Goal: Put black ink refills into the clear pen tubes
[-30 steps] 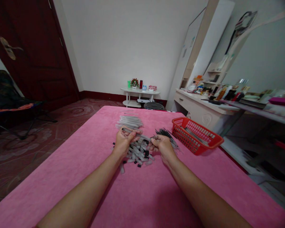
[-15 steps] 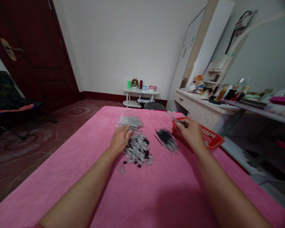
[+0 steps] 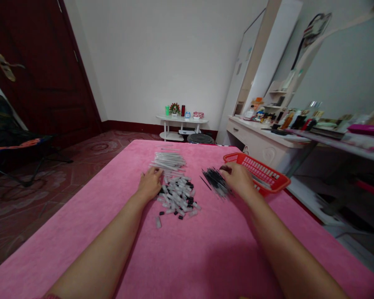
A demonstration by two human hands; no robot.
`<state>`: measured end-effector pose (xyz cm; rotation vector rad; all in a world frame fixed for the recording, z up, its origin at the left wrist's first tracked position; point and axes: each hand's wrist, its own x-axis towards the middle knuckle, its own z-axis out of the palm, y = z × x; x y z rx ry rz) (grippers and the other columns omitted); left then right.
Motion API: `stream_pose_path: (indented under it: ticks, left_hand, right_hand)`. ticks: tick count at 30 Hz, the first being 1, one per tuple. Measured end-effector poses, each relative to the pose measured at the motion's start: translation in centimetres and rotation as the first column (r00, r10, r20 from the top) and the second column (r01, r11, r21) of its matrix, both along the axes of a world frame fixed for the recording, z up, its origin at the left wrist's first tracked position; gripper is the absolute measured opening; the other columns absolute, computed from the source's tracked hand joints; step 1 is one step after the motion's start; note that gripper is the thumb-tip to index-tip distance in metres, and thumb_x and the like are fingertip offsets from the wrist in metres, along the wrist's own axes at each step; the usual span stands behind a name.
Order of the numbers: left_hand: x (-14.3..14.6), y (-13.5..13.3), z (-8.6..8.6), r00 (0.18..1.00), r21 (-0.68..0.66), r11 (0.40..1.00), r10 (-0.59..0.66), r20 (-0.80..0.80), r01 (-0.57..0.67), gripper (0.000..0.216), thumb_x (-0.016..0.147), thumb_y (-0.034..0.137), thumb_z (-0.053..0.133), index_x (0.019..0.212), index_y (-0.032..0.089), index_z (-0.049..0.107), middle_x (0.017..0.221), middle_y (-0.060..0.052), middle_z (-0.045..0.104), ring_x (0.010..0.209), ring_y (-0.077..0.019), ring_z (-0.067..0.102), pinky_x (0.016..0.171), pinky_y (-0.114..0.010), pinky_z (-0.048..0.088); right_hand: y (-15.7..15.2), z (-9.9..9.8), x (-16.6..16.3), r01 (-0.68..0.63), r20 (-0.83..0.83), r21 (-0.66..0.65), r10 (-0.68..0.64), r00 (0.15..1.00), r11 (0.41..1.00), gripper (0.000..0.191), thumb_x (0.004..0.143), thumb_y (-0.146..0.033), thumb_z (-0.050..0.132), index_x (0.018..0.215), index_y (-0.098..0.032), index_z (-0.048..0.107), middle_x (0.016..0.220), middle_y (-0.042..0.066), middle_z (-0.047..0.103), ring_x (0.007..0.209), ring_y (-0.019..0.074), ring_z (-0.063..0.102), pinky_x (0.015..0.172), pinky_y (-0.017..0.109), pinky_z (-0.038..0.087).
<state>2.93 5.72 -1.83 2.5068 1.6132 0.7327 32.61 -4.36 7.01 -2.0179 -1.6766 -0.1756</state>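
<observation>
My left hand (image 3: 150, 182) rests at the left end of a pile of clear pen barrels (image 3: 168, 160). Its fingers are curled against the barrel ends; what they pinch, if anything, is hidden. Just below lies a heap of clear pen caps (image 3: 179, 195) mixed with small black plugs (image 3: 180, 217). On the right, my right hand (image 3: 238, 178) reaches over a bundle of dark pen refills (image 3: 216, 180). Its fingertips are bent together at the bundle's upper right edge, and I cannot make out what is between them. A red basket (image 3: 276, 179) behind that hand has slender pens (image 3: 261, 181) in it.
A pink cloth (image 3: 174, 257) covers the table. Beyond its far edge stand a dark round stool (image 3: 201, 138) and a white side table (image 3: 182, 119). A dressing table (image 3: 264, 143) loaded with bottles is at the right, a folding chair (image 3: 12, 145) at the left.
My right hand has come left from the basket to the refills, and the slender pen it held is no longer in its fingers. My left hand has shifted slightly left, its fingers more curled.
</observation>
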Motion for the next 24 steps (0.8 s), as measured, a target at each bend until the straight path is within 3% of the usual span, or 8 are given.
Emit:
stream_pose_path:
  ticks: [4, 8, 13, 17, 20, 24]
  left_hand:
    - [0.1, -0.1, -0.1, 1.000, -0.003, 1.000, -0.002, 0.026, 0.002, 0.043, 0.079, 0.011, 0.039, 0.117, 0.023, 0.055, 0.134, -0.013, 0.048, 0.126, -0.0326, 0.037, 0.097, -0.062, 0.028]
    - [0.3, -0.2, 0.1, 0.998, 0.002, 0.999, 0.036, 0.047, -0.036, 0.036, 0.079, 0.014, 0.043, 0.111, 0.022, 0.059, 0.122, -0.013, 0.056, 0.112, -0.0306, 0.050, 0.098, -0.057, 0.030]
    - [0.6, -0.4, 0.7, 0.999, 0.060, 0.998, 0.037, -0.021, -0.035, 0.031, 0.074, 0.014, 0.050, 0.099, 0.022, 0.067, 0.102, -0.012, 0.063, 0.099, -0.0280, 0.056, 0.088, -0.039, 0.042]
    - [0.9, -0.6, 0.9, 0.988, 0.046, 0.996, 0.076, -0.134, -0.071, 0.030, 0.074, 0.014, 0.049, 0.096, 0.022, 0.068, 0.095, -0.010, 0.064, 0.095, -0.0255, 0.057, 0.080, -0.033, 0.044]
    - [1.0, -0.6, 0.8, 0.978, 0.016, 0.996, 0.089, -0.188, -0.088, 0.027, 0.077, 0.018, 0.049, 0.095, 0.021, 0.070, 0.092, -0.010, 0.063, 0.092, -0.0237, 0.058, 0.077, -0.030, 0.044]
    - [0.9, -0.6, 0.7, 0.990, 0.029, 0.999, 0.043, -0.133, -0.039, 0.029, 0.079, 0.019, 0.049, 0.099, 0.023, 0.068, 0.094, -0.007, 0.063, 0.093, -0.0206, 0.058, 0.078, -0.027, 0.043]
  right_hand:
    - [0.0, -1.1, -2.3, -0.103, 0.038, -0.034, 0.104, 0.994, 0.994, 0.017, 0.078, -0.024, 0.057, 0.086, -0.018, 0.071, 0.089, 0.009, 0.070, 0.082, 0.0193, 0.062, 0.069, 0.026, 0.041]
    - [0.0, -2.2, -3.2, -0.190, 0.030, -0.129, 0.195, 0.980, 0.973, 0.018, 0.078, -0.020, 0.056, 0.089, -0.021, 0.070, 0.093, 0.006, 0.070, 0.087, 0.0189, 0.062, 0.073, 0.025, 0.041]
    - [0.1, -4.3, -3.4, -0.113, 0.107, -0.239, 0.141, 0.984, 0.964, 0.019, 0.079, -0.023, 0.058, 0.095, -0.020, 0.068, 0.098, 0.009, 0.068, 0.092, 0.0216, 0.062, 0.072, 0.027, 0.041]
    - [0.0, -5.5, -3.9, 0.008, 0.237, -0.265, 0.057, 0.970, 0.964, 0.021, 0.081, -0.029, 0.058, 0.096, -0.017, 0.066, 0.097, 0.011, 0.067, 0.091, 0.0228, 0.062, 0.071, 0.029, 0.043]
    - [-0.1, -5.7, -4.2, 0.053, 0.278, -0.279, 0.028, 0.960, 0.959, 0.020, 0.083, -0.028, 0.054, 0.094, -0.016, 0.066, 0.095, 0.011, 0.066, 0.092, 0.0241, 0.062, 0.073, 0.031, 0.044]
    - [-0.2, -5.4, -4.3, 0.059, 0.271, -0.272, 0.018, 0.962, 0.960, 0.021, 0.083, -0.021, 0.048, 0.092, -0.015, 0.065, 0.095, 0.013, 0.067, 0.091, 0.0251, 0.063, 0.073, 0.032, 0.044]
